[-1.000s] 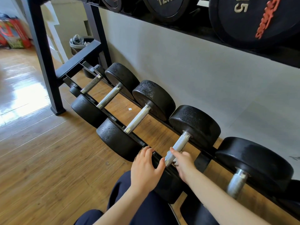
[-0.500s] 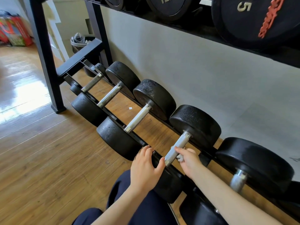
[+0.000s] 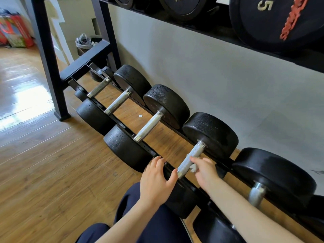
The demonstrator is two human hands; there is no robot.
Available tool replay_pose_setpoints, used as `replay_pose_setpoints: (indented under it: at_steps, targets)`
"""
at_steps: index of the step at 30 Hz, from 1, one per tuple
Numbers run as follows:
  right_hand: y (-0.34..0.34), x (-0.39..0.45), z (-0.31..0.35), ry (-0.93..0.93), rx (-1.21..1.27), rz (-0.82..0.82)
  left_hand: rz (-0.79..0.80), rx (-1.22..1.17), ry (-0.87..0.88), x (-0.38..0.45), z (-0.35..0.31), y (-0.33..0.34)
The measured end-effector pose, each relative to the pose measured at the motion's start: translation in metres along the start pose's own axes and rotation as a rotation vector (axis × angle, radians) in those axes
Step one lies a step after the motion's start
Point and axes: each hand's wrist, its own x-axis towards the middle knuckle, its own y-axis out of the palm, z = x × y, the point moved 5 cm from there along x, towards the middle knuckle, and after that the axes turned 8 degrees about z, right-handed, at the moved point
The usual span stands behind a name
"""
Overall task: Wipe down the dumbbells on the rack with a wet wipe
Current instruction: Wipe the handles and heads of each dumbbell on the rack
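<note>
Wipe (image 3: 193,170) sits bunched under the right hand (image 3: 205,172), only a small white scrap showing between the fingers and the knurled steel handle (image 3: 190,159) of the fourth dumbbell along the low rack (image 3: 149,149). Right-hand fingers curl over the handle's near half, pinching the wipe against the metal; contact looks firm, though the underside of the handle is hidden

Left hand (image 3: 157,176) rests spread on that dumbbell's near head (image 3: 182,199), thumb hooked toward the handle's near collar, fingers relaxed, gripping nothing. Judged a steadying hold

Key relation: handle's long axis runs from near-left up to far-right, rising toward the far head (image 3: 210,134) by the wall (image 3: 219,76). Bare, unwiped-looking length lies beyond the right hand, toward the far head. Right hand is the nearer and already on the axis, so the coming stroke probably wants a slide along the bar away from the body, not across it

Next dumbbell (image 3: 273,174) lies just to the right, handle partly hidden by the right forearm. Three more dumbbells stand to the left, heads touching or nearly so; cannot tell whether they are wiped
</note>
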Motion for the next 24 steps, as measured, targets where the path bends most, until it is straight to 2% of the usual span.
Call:
replay_pose_setpoints:
  at_steps: [3, 10, 16, 21, 24]
  targets:
    - [0.0, 0.012, 0.011, -0.024, 0.109, 0.035, 0.007, -0.001, -0.003, 0.0, 0.001, -0.001]
    - [-0.004, -0.003, -0.008, 0.044, 0.055, 0.231, -0.002, -0.012, -0.006, 0.0, 0.0, -0.002]
    - [0.0, 0.013, 0.007, -0.042, 0.132, 0.186, -0.001, -0.019, -0.005, -0.002, -0.002, -0.003]
    - [-0.003, -0.003, -0.003, 0.005, -0.022, 0.332, 0.016, -0.019, -0.004, -0.001, -0.001, -0.003]
    - [-0.007, -0.002, -0.001, 0.016, -0.122, 0.341, 0.034, -0.015, -0.006, -0.001, -0.002, -0.002]
